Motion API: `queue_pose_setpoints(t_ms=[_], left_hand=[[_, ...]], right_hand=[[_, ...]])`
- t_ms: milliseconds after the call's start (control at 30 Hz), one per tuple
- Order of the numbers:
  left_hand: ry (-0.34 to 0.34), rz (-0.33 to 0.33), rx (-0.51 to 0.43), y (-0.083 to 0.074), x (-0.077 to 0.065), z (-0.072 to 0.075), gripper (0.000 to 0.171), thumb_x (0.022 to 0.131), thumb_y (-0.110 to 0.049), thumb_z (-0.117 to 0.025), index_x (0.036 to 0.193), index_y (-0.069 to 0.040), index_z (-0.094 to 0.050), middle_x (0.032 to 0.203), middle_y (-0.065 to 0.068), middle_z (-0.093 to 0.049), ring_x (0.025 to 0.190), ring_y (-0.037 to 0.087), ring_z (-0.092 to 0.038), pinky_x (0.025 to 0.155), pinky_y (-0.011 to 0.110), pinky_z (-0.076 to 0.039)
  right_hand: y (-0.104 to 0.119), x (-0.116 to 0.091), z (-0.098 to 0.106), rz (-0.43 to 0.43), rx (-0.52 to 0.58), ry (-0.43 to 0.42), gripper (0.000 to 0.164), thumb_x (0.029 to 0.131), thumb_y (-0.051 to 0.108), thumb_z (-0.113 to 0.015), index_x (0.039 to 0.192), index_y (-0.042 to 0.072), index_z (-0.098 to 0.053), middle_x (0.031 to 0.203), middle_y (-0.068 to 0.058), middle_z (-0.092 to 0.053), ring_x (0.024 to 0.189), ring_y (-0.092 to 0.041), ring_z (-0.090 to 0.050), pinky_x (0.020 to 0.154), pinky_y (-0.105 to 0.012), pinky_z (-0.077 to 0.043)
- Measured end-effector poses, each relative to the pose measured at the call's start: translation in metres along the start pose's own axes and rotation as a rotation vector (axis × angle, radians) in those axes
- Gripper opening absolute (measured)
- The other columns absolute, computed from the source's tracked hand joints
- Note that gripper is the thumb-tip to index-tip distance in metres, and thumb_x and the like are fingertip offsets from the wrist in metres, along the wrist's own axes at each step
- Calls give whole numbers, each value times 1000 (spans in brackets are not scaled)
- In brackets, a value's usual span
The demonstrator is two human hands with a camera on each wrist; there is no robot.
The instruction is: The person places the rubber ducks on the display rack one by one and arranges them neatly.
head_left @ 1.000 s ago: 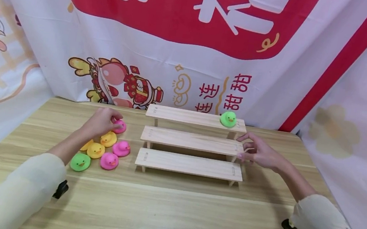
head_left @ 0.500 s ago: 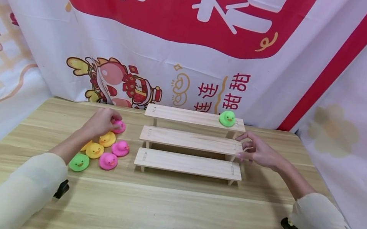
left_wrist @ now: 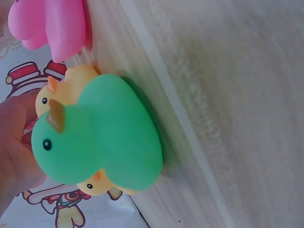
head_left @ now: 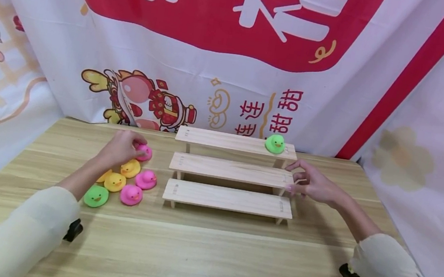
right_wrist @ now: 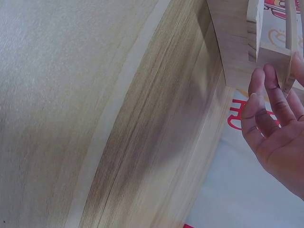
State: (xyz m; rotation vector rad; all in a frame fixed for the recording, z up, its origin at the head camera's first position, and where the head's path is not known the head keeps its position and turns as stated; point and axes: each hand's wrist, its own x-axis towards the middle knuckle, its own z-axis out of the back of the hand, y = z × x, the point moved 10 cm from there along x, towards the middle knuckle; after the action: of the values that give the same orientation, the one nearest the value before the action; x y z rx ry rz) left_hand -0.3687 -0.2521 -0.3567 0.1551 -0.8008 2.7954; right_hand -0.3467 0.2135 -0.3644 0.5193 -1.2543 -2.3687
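Observation:
In the head view my left hand (head_left: 121,148) pinches a pink rubber duck (head_left: 145,152) at the back of a small group of ducks. Yellow ducks (head_left: 115,182), more pink ducks (head_left: 146,179) and a green duck (head_left: 96,196) sit close by. The left wrist view has the green duck (left_wrist: 99,135) large in front, hiding the pinched duck. My right hand (head_left: 312,185) grips the right end of the middle shelf of a three-tier wooden stand (head_left: 230,170), thumb at its front edge. Another green duck (head_left: 275,144) stands on the top shelf near its right end.
The stand rests on a light wood table (head_left: 189,256), close to a printed white and red cloth (head_left: 218,39) behind. Similar cloths hang at both sides. A dark wrist mount (head_left: 349,274) shows below the right sleeve.

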Motion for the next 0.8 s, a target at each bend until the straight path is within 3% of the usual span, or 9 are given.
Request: queue_pose_setpoints(t_ms=[267,800], left_hand=[[-4,36,-45,4,-6,7,31,93,-5,-75,120,11,-70,108,26,-71,96,35,-63,83,45,-54],[-98,-54,-52,-13,-8,25,32,89,-4,-79,117,8,-72,106,24,-71,94,37,-67,77,41,-57]], right_hand=[[0,0,-1,-7,12,5,53,97,5,-71,136,-7,-37,87,-11,-66,80,-29,-68,60,-35,-54],[-1,-1,-1,-27,38,4,54,95,3,-71,137,-5,-37,91,-10,-67,85,-27,-71,59,-33,-52]])
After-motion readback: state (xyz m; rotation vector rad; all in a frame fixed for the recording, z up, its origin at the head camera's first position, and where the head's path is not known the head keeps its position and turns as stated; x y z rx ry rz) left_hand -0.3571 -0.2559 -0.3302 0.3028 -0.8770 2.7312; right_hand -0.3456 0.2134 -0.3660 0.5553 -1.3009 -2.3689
